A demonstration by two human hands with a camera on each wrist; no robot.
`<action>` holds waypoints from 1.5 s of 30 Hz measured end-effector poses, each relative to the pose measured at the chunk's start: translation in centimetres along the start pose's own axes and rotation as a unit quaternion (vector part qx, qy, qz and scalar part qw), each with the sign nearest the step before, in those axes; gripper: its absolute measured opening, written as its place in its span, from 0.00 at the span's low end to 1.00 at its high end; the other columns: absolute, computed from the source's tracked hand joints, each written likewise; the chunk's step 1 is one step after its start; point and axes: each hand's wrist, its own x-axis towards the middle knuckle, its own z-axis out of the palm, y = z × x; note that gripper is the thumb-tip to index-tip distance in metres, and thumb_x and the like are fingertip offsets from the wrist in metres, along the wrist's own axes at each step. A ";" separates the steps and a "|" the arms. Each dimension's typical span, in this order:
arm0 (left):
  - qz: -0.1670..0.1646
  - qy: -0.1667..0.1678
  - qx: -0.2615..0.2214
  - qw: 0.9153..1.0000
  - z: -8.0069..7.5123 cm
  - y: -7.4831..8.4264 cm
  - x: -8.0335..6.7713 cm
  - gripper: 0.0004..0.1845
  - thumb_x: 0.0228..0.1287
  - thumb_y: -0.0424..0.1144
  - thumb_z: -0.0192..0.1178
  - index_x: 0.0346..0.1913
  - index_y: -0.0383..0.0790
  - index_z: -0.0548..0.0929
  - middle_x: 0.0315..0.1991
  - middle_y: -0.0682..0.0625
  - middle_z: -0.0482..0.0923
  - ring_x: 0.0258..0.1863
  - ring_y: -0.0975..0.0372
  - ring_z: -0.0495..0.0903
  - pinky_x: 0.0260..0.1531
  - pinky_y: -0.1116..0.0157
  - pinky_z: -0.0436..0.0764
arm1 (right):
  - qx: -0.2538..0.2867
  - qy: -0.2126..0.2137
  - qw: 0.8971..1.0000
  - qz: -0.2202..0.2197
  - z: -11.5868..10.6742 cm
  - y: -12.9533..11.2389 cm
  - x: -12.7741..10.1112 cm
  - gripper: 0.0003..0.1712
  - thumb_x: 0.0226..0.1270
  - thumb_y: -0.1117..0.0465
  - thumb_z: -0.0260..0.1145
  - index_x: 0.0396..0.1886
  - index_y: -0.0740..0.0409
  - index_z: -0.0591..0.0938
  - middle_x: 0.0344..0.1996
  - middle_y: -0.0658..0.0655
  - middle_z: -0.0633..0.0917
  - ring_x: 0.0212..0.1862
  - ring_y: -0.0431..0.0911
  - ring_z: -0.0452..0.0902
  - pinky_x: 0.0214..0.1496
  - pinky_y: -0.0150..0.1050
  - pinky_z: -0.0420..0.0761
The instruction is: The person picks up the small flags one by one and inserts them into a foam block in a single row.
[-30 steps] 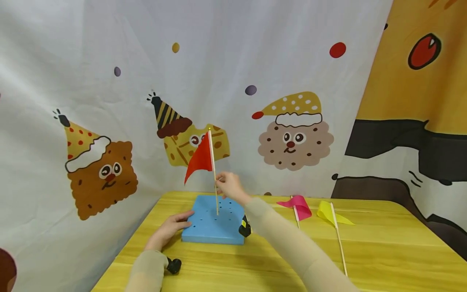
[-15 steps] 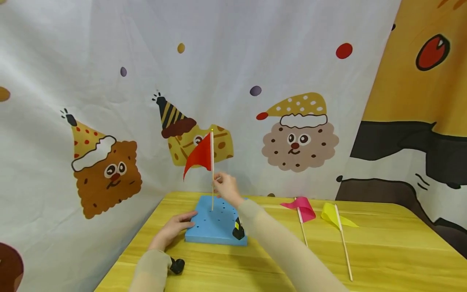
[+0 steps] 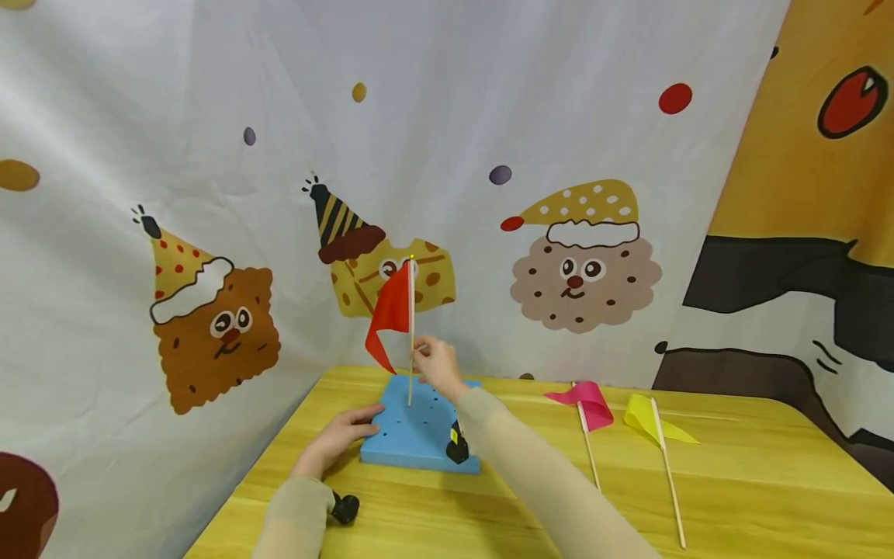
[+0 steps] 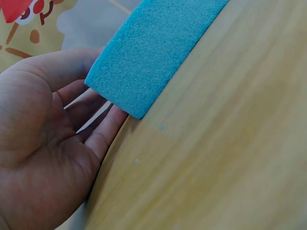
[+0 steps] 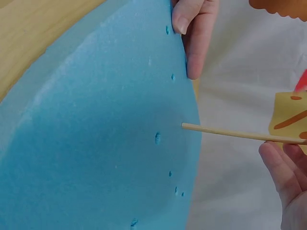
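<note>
Between the hands sits the blue foam block (image 3: 421, 431): the left hand (image 3: 340, 436) lies open against its near corner, the right hand (image 3: 434, 365) pinches the red flag (image 3: 393, 314) upright in it. Right of that hand, pink flag (image 3: 587, 404) and yellow flag (image 3: 653, 419) lie unplanted.

Red flag (image 3: 393, 313) blocks foam block (image 3: 419, 435) middle.

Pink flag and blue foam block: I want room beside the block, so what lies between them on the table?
In the head view, only the right sleeve crosses between blue foam block and pink flag.
</note>
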 end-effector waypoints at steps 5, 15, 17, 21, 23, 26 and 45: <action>-0.004 -0.001 -0.003 1.000 0.0 0.1 0.1 0.26 0.69 0.38 0.60 0.68 0.36 0.72 0.70 0.37 0.62 0.71 0.42 0.55 0.67 0.45 0.58 | -0.010 -0.003 1.000 0.002 0.1 0.2 0.0 0.06 0.72 0.63 0.60 0.44 0.60 0.81 0.35 0.58 0.85 0.34 0.54 0.85 0.26 0.41 0.84; -0.001 0.000 -0.012 1.000 -0.1 0.2 0.0 0.26 0.68 0.38 0.60 0.68 0.35 0.72 0.70 0.37 0.62 0.71 0.42 0.56 0.67 0.44 0.58 | -0.028 -0.020 0.999 -0.007 0.7 0.7 -0.5 0.11 0.71 0.63 0.62 0.47 0.67 0.80 0.37 0.63 0.86 0.33 0.56 0.85 0.27 0.49 0.84; 0.001 -0.001 -0.010 1.000 -0.1 0.2 0.1 0.26 0.68 0.38 0.60 0.68 0.35 0.72 0.70 0.36 0.62 0.70 0.42 0.56 0.67 0.45 0.59 | -0.029 -0.022 0.999 -0.003 0.8 0.7 -0.7 0.12 0.71 0.62 0.62 0.48 0.67 0.80 0.39 0.65 0.86 0.32 0.52 0.85 0.27 0.48 0.85; 0.004 -0.001 -0.013 1.000 -0.1 0.1 0.2 0.26 0.68 0.37 0.61 0.67 0.33 0.72 0.70 0.35 0.62 0.70 0.42 0.56 0.67 0.46 0.59 | -0.025 -0.022 0.999 0.000 0.7 0.8 -0.8 0.12 0.71 0.62 0.62 0.47 0.65 0.80 0.40 0.64 0.86 0.30 0.47 0.85 0.28 0.49 0.85; 0.006 -0.002 -0.010 1.000 -0.1 0.1 0.2 0.26 0.68 0.37 0.60 0.67 0.33 0.72 0.70 0.35 0.62 0.70 0.42 0.56 0.67 0.46 0.59 | -0.022 -0.023 0.999 -0.002 0.7 0.7 -0.9 0.11 0.71 0.62 0.62 0.47 0.64 0.81 0.38 0.63 0.86 0.30 0.47 0.84 0.28 0.50 0.84; 0.006 -0.003 -0.010 1.000 -0.1 0.2 0.2 0.26 0.68 0.37 0.60 0.67 0.34 0.72 0.70 0.35 0.62 0.70 0.42 0.56 0.66 0.46 0.59 | -0.034 -0.025 0.999 -0.009 0.6 0.8 -0.9 0.10 0.71 0.61 0.62 0.47 0.61 0.81 0.36 0.60 0.87 0.29 0.48 0.84 0.26 0.44 0.84; 0.013 -0.010 0.011 1.000 -0.1 0.1 -0.2 0.27 0.69 0.39 0.60 0.69 0.36 0.71 0.71 0.37 0.60 0.71 0.41 0.53 0.67 0.44 0.57 | 0.002 -0.042 0.999 -0.010 -8.1 4.9 -5.4 0.11 0.69 0.62 0.64 0.46 0.63 0.82 0.39 0.67 0.84 0.36 0.59 0.84 0.33 0.50 0.85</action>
